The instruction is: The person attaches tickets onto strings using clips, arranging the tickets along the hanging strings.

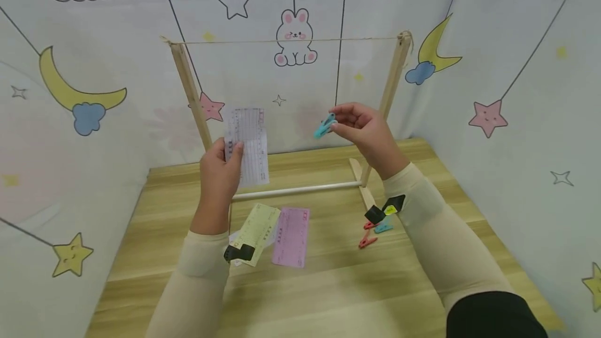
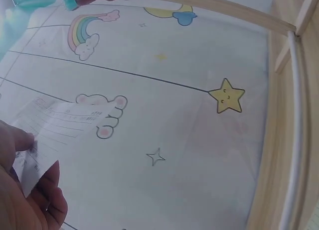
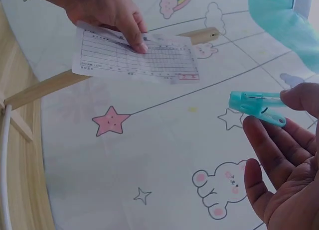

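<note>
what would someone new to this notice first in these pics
Probably the right hand pinching a turquoise clothespin, and the left hand holding a white printed slip. Above them, a string spans two wooden posts before a cartoon backdrop. A yellow slip and a pink slip lie on the tabletop below.

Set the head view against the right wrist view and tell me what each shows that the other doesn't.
Only the head view: the yellow slip, the pink slip, the red clips and the string between the posts.
Only the right wrist view: a blurred teal shape at upper right.
Both: the left hand holding a white slip, and the right hand pinching a turquoise clip.
</note>
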The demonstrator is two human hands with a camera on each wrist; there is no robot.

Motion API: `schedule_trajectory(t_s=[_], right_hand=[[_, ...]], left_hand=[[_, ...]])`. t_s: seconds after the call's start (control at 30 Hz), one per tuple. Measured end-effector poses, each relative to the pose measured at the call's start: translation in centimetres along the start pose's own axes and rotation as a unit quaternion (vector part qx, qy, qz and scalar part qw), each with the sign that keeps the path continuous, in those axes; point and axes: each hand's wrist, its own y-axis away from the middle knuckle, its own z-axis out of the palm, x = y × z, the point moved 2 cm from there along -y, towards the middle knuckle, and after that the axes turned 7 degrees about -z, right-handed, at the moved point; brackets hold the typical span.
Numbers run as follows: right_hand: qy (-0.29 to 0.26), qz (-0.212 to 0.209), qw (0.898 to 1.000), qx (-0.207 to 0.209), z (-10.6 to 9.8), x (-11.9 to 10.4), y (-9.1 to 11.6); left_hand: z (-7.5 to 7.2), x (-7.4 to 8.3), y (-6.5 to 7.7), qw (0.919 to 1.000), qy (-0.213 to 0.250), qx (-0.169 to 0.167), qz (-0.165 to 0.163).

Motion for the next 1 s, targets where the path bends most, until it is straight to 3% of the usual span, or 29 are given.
schedule_trajectory(t_s=[0.3, 0.57, 0.77, 1.0], right_hand=[[-0.003, -0.043, 0.999, 0.000, 1.1, -3.1, -3.4], [0.059, -0.064, 0.996, -0.007, 2.8, -6.4, -6.6], [0.111, -0.097, 0.989, -0.024, 5.5, -8.9, -10.3], [0.218, -0.106, 0.969, -0.041, 9.7, -11.6, -13.4]], left_hand=[[-1.2, 4.9, -2.2, 0.9986, 0.053, -0.001, 0.009], [-1.8, 7.8, -4.2, 0.9964, 0.083, 0.006, 0.019], [-2.2, 8.3, -5.2, 0.9925, 0.122, -0.001, 0.000], [-2.7, 7.7, -5.9, 0.9863, 0.161, -0.011, -0.034]])
